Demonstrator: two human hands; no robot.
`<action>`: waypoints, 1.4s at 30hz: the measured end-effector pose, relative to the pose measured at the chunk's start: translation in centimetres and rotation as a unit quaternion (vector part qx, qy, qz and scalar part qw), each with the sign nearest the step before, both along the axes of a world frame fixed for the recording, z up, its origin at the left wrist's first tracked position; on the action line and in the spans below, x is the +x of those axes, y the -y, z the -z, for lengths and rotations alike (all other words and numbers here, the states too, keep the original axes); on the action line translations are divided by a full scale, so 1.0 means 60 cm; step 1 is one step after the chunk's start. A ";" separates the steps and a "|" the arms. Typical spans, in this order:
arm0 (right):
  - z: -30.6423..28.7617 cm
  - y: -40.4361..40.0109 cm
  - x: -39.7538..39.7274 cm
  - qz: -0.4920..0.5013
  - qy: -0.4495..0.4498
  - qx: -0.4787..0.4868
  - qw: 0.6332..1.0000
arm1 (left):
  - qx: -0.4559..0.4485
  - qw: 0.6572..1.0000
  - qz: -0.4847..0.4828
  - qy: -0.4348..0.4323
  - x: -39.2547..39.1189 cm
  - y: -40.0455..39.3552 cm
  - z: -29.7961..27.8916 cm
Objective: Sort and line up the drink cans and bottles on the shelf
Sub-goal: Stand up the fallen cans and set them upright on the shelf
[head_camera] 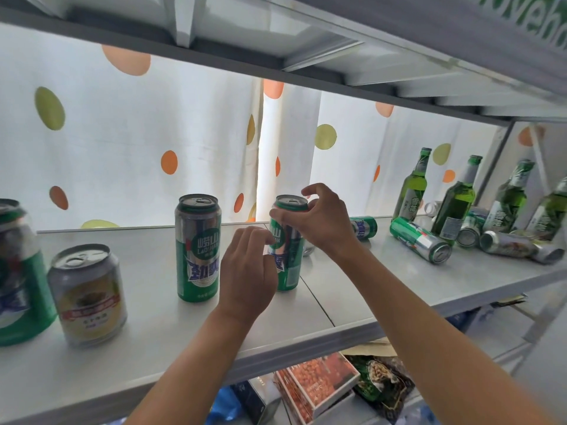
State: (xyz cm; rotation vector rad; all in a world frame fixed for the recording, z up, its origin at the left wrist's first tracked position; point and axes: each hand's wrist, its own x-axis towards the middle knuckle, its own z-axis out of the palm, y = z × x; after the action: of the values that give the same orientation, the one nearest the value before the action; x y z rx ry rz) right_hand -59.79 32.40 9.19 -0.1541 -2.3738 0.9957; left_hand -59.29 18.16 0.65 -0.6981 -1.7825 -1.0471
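A tall green can (288,237) stands upright mid-shelf. My right hand (325,222) grips its top rim from the right, and my left hand (248,271) touches its lower front with curled fingers. To its left stand another tall green can (198,248), a short yellow-and-silver can (89,294) and a partly cut-off green can (18,277). Further right a green can (363,227) and another green can (420,240) lie on their sides. Several green glass bottles (454,204) stand at the far right among more toppled cans (506,244).
The white shelf board (352,289) runs from left to right, with a dotted curtain (138,142) behind it and another shelf (276,41) close overhead. Below the front edge lie snack boxes (319,384) and a green bag (383,381).
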 end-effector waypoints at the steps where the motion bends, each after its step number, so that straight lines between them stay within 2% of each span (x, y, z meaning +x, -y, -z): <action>1: 0.000 -0.003 0.001 -0.014 0.010 -0.010 1.000 | 0.006 1.000 0.004 0.003 0.001 0.000 -0.001; 5: -0.016 -0.022 0.008 -0.114 0.089 -0.085 0.986 | 0.015 1.000 0.014 0.009 0.005 0.000 -0.003; 7: -0.024 -0.027 0.014 -0.144 0.122 -0.089 0.978 | 0.013 1.000 0.019 0.005 0.006 0.002 -0.004; 13: -0.019 -0.031 0.025 -0.181 0.143 -0.098 0.968 | -0.008 0.999 0.014 0.042 0.016 0.004 -0.007; 15: -0.010 -0.037 0.035 -0.175 0.135 -0.100 0.970 | -0.021 0.999 0.019 0.037 0.020 0.004 -0.010; 22: 0.026 -0.079 0.064 -0.010 0.048 -0.107 0.993 | -0.013 0.999 0.047 -0.011 0.036 0.002 -0.012; 26: 0.058 -0.131 0.083 0.009 0.008 -0.049 0.999 | -0.034 0.994 0.070 -0.074 0.037 -0.009 -0.004; 29: 0.075 -0.176 0.080 -0.012 0.002 -0.043 0.999 | -0.068 0.987 0.071 -0.124 0.037 -0.016 -0.003; 33: 0.094 -0.235 0.046 -0.067 -0.010 -0.047 0.997 | -0.189 0.966 0.024 -0.175 0.041 -0.052 0.005; 39: 0.102 -0.302 -0.031 -0.191 -0.028 -0.060 0.979 | -0.256 0.958 -0.046 -0.119 0.048 -0.160 0.003; 42: 0.082 -0.316 -0.072 -0.223 -0.033 -0.061 0.972 | -0.268 0.957 -0.090 -0.070 0.037 -0.212 0.002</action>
State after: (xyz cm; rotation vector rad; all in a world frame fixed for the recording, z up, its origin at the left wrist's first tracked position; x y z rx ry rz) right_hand -64.11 51.36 4.27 0.3781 -2.3344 1.3293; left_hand -57.05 30.88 0.55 -0.8871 -1.9751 -0.3731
